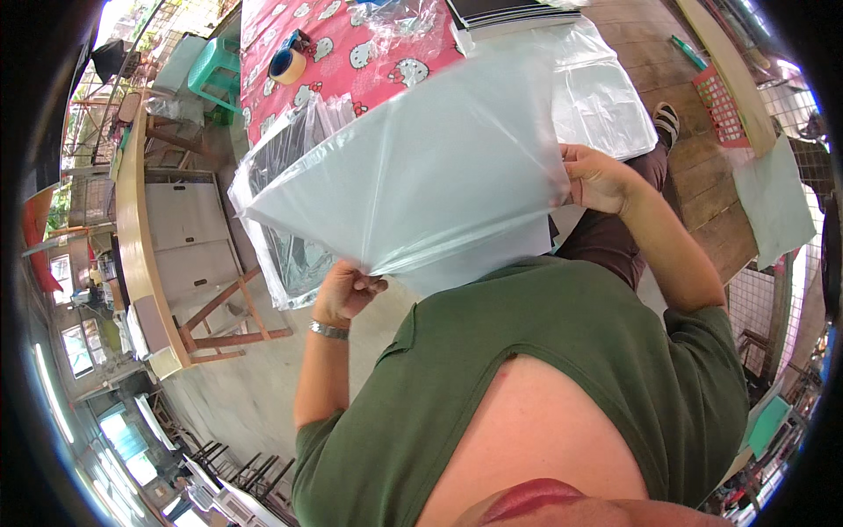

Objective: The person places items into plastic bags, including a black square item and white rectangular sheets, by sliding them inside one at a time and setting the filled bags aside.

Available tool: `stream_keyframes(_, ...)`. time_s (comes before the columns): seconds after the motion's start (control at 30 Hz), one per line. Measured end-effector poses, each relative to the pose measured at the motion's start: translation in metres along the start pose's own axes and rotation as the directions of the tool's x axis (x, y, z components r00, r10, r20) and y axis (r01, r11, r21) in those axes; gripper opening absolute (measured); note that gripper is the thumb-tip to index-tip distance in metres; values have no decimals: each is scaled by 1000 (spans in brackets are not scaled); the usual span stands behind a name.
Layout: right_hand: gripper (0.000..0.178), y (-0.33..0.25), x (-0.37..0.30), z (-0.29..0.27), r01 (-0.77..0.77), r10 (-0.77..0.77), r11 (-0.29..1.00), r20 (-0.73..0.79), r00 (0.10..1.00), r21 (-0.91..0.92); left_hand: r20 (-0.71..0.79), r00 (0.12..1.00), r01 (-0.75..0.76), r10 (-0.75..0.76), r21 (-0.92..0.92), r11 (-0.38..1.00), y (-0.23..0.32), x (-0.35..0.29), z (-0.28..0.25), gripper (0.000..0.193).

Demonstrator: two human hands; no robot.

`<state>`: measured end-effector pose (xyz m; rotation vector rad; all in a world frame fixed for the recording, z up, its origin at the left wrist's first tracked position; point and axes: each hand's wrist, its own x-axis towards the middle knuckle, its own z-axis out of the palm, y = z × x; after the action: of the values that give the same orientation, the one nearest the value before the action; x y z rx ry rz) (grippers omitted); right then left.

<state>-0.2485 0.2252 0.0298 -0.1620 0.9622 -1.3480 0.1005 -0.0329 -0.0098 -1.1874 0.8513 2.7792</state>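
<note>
A large translucent plastic bag [430, 158] is stretched out in front of me, tilted above the table's near edge. My left hand [351, 288] pinches its near left edge, the fingers closed. My right hand [601, 180] grips its right side between thumb and fingers. Something flat and pale shows along the bag's near edge; I cannot make out whether it is inside. Left of the bag lies a pile of dark flat items in clear plastic [299, 263], partly hidden by it. To the right, more clear plastic bags [606, 97] lie flat.
The table wears a red cartoon-patterned cover [338, 22]. On it stand a tape dispenser [288, 63] and, at the far right, a stack of black flat items [509, 16]. A green stool [215, 75] and wooden bench [136, 228] are left; a red basket [722, 107] is right.
</note>
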Motion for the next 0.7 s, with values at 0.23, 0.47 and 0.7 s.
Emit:
stream_keyframes(0.23, 21, 95, 4, -50, -71, 91, 978, -95, 991, 197, -266, 964, -112, 16, -349, 930, -79, 11, -25, 18)
stream_keyframes(0.47, 17, 123, -21, -53, -32, 64, 994, -323, 944, 104, -320, 938, 32, -132, -299, 954, -150, 13, -39, 15)
stream_keyframes(0.7, 19, 163, -22, -75, -88, 10, 977, -374, 927, -192, -503, 854, -28, 129, 202, 979, -188, 22, -49, 28)
